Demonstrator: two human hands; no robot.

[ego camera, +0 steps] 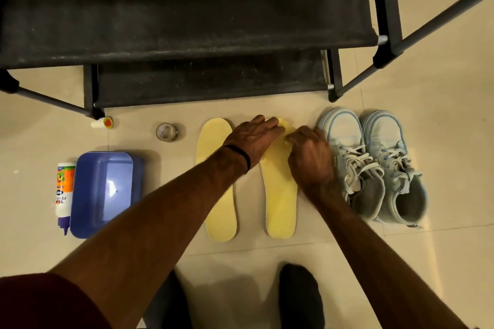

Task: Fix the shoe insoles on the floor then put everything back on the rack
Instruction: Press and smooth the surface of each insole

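1. Pressing down on the toe end of the right insole point(280, 195), the left hand point(254, 139) lies flat with its fingers straight, reaching across from the left over the upper part of the left insole point(217, 189).
2. The right hand point(310, 157) sits just beside it on the same insole, fingers curled at the toe area; it is blurred, so I cannot tell whether it pinches something small or only rubs the surface.
3. Both yellow insoles lie side by side on the floor point(441, 155), toes toward the far side, between the tape roll point(167, 131) on the left and the pair of pale blue sneakers point(374, 165) on the right, which stand touching each other with their laces loose.
4. Further left, the glue bottle point(64, 192) lies on its side, touching a blue plastic tray point(104, 192), and a small capped tube point(103, 123) rests near the rack's left leg.
5. The black rack point(187, 21) stands at the far side, its shelves bare in view.
6. Judged from this, the repair step is in hand, at the toe of the right insole.
7. The next move likely calls for finishing that patch, then sliding each insole into its sneaker, and only afterwards lifting the shoes and supplies onto the rack.
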